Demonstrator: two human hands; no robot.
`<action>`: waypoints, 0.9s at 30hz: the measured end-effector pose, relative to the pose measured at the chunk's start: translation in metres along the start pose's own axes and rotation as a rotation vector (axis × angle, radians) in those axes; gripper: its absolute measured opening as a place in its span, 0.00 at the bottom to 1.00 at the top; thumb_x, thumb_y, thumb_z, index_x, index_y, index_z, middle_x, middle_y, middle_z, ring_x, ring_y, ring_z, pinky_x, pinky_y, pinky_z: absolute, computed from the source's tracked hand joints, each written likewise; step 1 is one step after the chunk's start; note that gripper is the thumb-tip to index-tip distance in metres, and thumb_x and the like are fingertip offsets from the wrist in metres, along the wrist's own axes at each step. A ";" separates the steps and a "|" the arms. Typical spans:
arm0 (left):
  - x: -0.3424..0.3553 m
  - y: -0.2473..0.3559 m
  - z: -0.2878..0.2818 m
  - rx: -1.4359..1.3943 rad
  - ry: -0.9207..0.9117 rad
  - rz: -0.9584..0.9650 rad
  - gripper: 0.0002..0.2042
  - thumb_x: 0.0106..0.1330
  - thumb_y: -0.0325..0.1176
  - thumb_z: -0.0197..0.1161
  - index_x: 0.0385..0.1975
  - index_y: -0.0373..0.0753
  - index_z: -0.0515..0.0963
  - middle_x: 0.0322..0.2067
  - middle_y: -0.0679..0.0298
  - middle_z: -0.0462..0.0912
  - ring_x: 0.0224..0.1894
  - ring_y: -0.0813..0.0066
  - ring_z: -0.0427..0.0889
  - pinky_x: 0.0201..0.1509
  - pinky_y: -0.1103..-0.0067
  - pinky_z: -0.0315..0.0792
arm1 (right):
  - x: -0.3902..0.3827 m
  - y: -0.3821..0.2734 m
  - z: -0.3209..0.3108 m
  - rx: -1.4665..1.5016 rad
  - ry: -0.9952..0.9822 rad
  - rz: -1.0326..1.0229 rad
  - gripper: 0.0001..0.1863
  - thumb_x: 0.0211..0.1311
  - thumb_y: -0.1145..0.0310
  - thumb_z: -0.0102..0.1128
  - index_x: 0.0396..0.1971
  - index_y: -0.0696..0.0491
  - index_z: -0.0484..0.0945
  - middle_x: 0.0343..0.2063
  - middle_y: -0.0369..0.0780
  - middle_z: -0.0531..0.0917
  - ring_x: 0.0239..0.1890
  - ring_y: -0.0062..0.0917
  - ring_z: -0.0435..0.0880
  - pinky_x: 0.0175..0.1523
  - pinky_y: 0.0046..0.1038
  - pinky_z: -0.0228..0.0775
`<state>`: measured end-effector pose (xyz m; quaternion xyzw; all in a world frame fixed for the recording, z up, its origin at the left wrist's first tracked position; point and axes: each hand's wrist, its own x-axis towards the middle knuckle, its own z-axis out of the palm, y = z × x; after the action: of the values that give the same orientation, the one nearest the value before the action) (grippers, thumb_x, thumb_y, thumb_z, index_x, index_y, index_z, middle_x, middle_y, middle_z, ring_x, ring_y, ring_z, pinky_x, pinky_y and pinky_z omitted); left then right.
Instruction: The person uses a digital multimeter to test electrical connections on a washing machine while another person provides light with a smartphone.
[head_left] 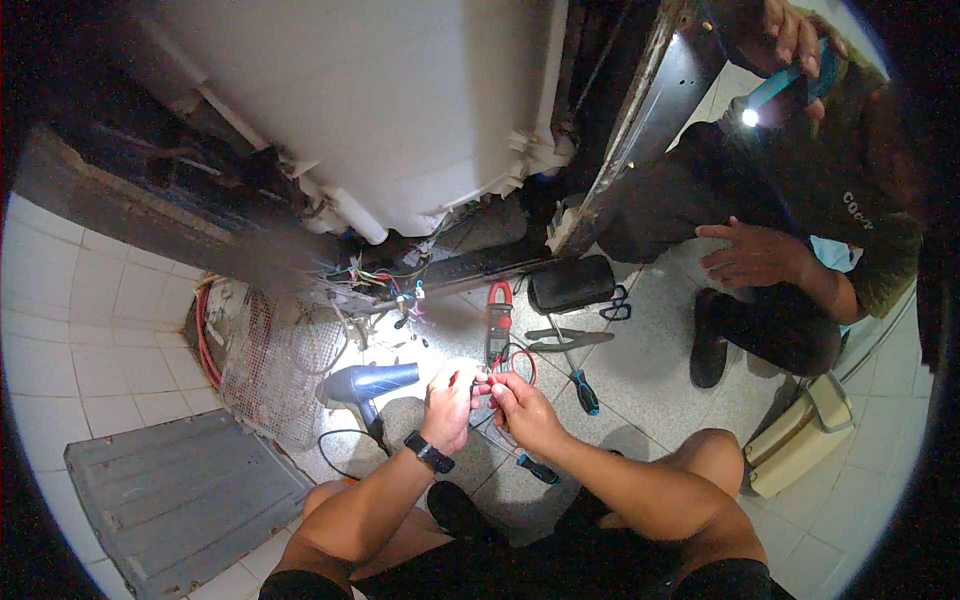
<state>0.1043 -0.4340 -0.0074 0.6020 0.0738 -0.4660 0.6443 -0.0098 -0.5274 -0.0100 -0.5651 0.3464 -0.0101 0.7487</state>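
My left hand [450,408], with a black watch on the wrist, is closed in a pinch. Its fingertips meet those of my right hand [525,412], which pinches a thin red test lead [491,379]. Whatever lies between the left fingers is too small to name. Just beyond my hands lies a red and dark clamp meter [499,322], with a red and black cable [526,362] looped beside it. A blue hair dryer [380,379] rests on the floor to the left of my left hand. Loose coloured wires [385,278] with white connectors hang from the machine ahead.
An opened appliance with a large white tub [400,110] stands ahead. Right of the meter lie a black case [571,284], scissors [617,303], pliers [570,338] and screwdrivers [584,393]. A grey metal panel [180,500] lies left. Another person [790,260] crouches right, holding a lit flashlight [765,102].
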 end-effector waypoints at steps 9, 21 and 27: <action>0.006 -0.001 -0.007 0.011 -0.016 0.090 0.05 0.73 0.31 0.53 0.42 0.38 0.74 0.34 0.65 0.80 0.35 0.80 0.80 0.28 0.88 0.67 | 0.010 -0.008 0.001 -0.071 -0.031 -0.031 0.15 0.75 0.63 0.46 0.49 0.57 0.75 0.28 0.38 0.81 0.24 0.19 0.79 0.30 0.24 0.73; 0.008 0.002 -0.005 0.097 0.089 0.194 0.05 0.72 0.29 0.53 0.40 0.36 0.75 0.33 0.65 0.80 0.34 0.78 0.79 0.35 0.83 0.73 | 0.019 -0.014 0.008 0.016 -0.069 -0.010 0.13 0.75 0.63 0.47 0.48 0.53 0.77 0.28 0.32 0.76 0.24 0.14 0.73 0.29 0.18 0.66; 0.007 0.013 -0.008 0.160 0.104 0.287 0.06 0.72 0.28 0.53 0.38 0.34 0.77 0.32 0.65 0.80 0.35 0.78 0.79 0.42 0.79 0.75 | 0.025 -0.018 0.016 0.058 -0.069 0.026 0.13 0.75 0.63 0.47 0.47 0.53 0.77 0.28 0.33 0.76 0.24 0.14 0.74 0.29 0.18 0.66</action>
<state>0.1207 -0.4334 -0.0051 0.6788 -0.0170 -0.3419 0.6497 0.0245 -0.5308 -0.0059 -0.5387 0.3271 0.0093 0.7764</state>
